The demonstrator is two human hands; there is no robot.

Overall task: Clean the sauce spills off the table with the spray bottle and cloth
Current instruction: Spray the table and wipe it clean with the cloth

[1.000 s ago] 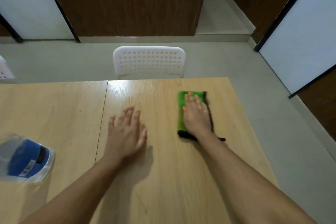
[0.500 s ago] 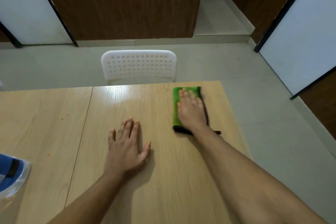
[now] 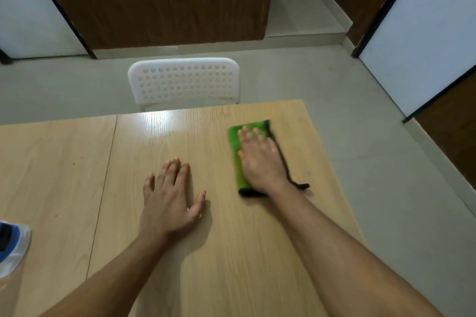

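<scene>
Green cloth [image 3: 238,159] lies lengthwise away from the person near the counter's [image 3: 64,162] far right corner, pressed flat under the open-fingered right hand [image 3: 260,159]. Left hand [image 3: 168,199] rests flat, empty. Bottle [image 3: 10,247] is cut off at left.

The right hand [image 3: 260,159] has slid the folded green cloth with the black edge [image 3: 238,159] a little to the right and toward the person along the light wooden table [image 3: 64,162]. The view has swung right since a second ago, so only a corner of the blue and clear plastic thing [image 3: 11,247] shows at the left edge.
</scene>
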